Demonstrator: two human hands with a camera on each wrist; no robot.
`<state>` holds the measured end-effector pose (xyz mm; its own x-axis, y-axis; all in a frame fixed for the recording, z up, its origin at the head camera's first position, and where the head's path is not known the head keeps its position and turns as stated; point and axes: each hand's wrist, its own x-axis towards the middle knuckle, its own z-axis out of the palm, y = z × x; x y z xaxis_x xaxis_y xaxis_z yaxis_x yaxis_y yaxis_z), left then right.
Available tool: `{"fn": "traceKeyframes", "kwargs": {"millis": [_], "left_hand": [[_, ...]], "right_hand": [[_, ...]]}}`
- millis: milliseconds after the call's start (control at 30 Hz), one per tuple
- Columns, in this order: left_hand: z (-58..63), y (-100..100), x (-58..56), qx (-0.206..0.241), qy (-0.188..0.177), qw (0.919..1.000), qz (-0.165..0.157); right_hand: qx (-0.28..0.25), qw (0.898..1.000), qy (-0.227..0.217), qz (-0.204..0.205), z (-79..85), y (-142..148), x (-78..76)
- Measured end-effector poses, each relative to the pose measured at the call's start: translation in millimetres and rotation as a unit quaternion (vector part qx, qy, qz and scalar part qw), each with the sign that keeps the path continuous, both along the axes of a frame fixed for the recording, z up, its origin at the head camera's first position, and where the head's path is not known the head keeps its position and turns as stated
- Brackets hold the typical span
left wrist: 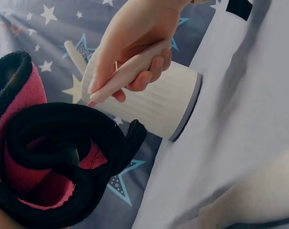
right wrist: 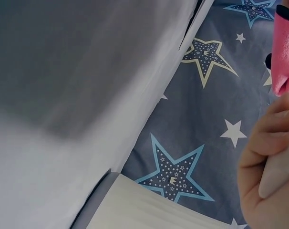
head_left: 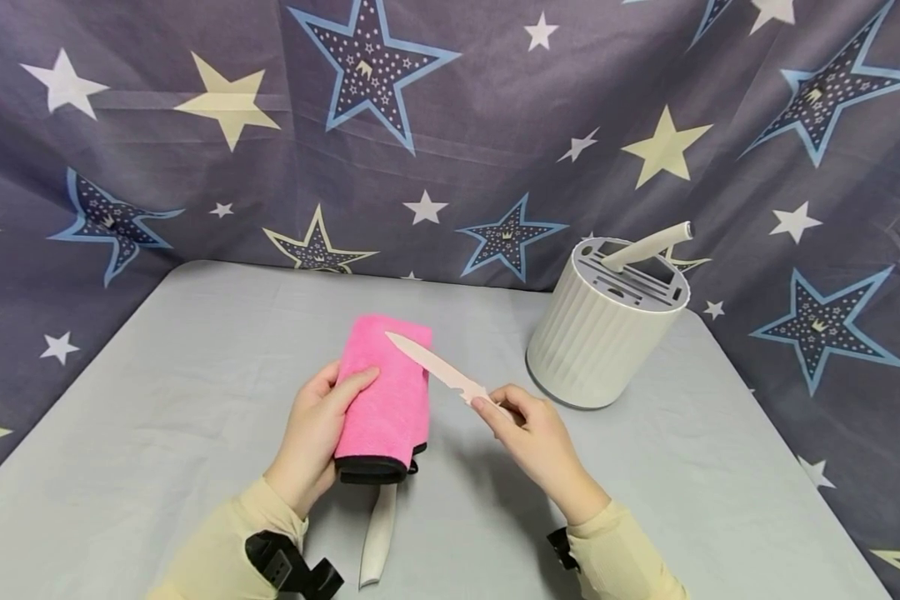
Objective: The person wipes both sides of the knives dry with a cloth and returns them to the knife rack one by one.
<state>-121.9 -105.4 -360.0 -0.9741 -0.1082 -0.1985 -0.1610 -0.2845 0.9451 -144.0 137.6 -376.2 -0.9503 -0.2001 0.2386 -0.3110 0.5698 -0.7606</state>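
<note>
My left hand point(head_left: 311, 429) grips a folded pink cloth point(head_left: 382, 400) with black edging, thumb across its front. In my right hand point(head_left: 536, 433) is a knife point(head_left: 438, 367) with a pale pink blade, held by its handle point(left wrist: 130, 71). The blade slants up to the left, its tip in front of the cloth's upper part; whether they touch, I cannot tell. Below the cloth, the pale handle of a second knife point(head_left: 378, 537) shows on the table, the rest hidden. In the left wrist view the cloth point(left wrist: 58, 114) appears rolled in layers.
A ribbed cream knife block point(head_left: 603, 346) with a grey slotted top stands at the right rear of the grey table point(head_left: 157, 400). One pale handle point(head_left: 648, 246) sticks out of it at a slant. A dark star-patterned curtain point(head_left: 457, 158) hangs behind the table and along its sides.
</note>
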Motion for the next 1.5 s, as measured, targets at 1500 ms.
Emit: {"fn": "traceKeyframes", "kwargs": {"millis": [1500], "left_hand": [[0.3, -5, 4.9, 0.038, -0.007, 0.9989, -0.028]], "right_hand": [[-0.056, 0.998, -0.028, -0.006, -0.5, -3, 2.5]]}}
